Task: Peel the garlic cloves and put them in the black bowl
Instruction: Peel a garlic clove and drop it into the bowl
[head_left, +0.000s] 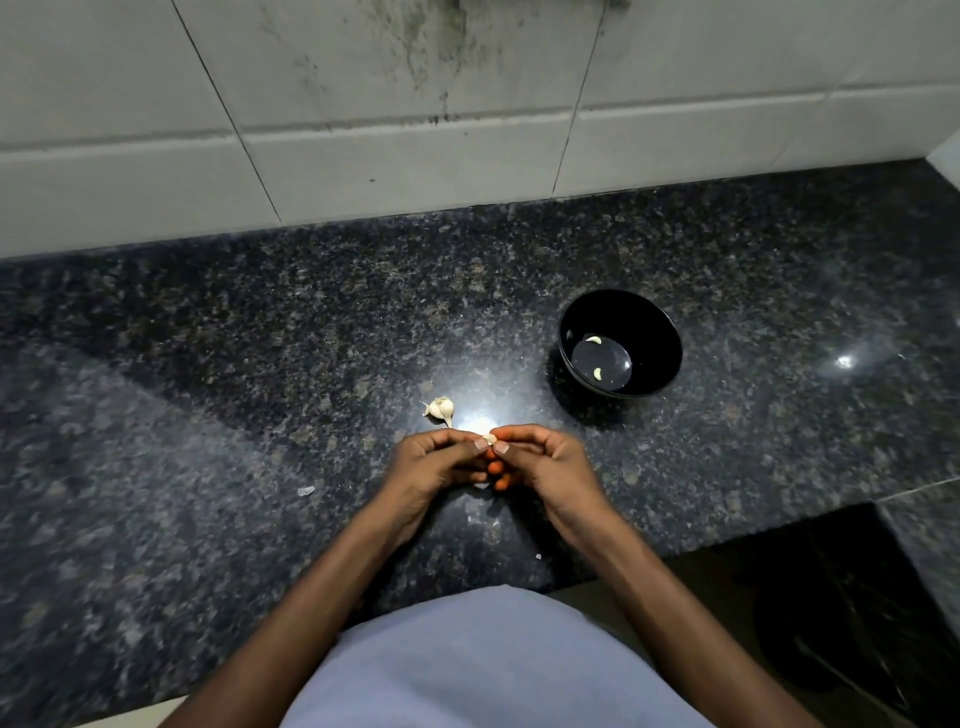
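Granite counter: left half bare apart from one skin scrap; open passage there. Garlic cluster sits just beyond the left hand and right hand, which meet at centre. Black bowl stands far-right, apart from both; counter between is unobstructed. Tiled wall bounds the back edge.

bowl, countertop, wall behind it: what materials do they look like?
Black bowl: smooth and glossy, its inside mirrors the light; glazed ceramic or hard plastic, cannot tell which.
Countertop: polished speckled stone, probably granite; dark grains, sharp light glare.
Wall: large pale tiles with thin joints, likely ceramic, satin finish; dark stains near the top.
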